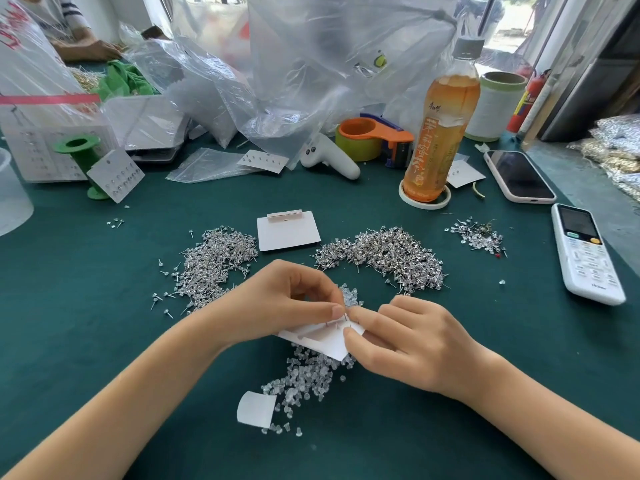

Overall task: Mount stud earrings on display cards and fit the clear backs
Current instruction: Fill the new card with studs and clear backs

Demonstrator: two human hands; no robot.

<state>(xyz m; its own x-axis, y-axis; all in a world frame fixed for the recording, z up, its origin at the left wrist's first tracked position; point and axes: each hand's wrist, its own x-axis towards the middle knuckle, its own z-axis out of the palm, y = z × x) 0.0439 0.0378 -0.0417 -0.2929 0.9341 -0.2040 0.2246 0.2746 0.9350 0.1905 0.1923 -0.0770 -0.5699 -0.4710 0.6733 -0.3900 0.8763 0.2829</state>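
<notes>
Both hands, left (277,299) and right (398,337), pinch a white display card (322,337); the remote (585,254) reads "Haier".

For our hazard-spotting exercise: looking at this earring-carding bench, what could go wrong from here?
1. The display card is held in the air over the pile of clear backs; a fumbled back would probably vanish among them.
2. The left hand and right hand pinch near bare stud posts: pricks are possible.

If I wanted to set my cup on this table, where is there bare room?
Bare green cloth lies left of the left stud heap, and right of the right hand below the remote. The back, by bags and bottle, is crowded.
</notes>
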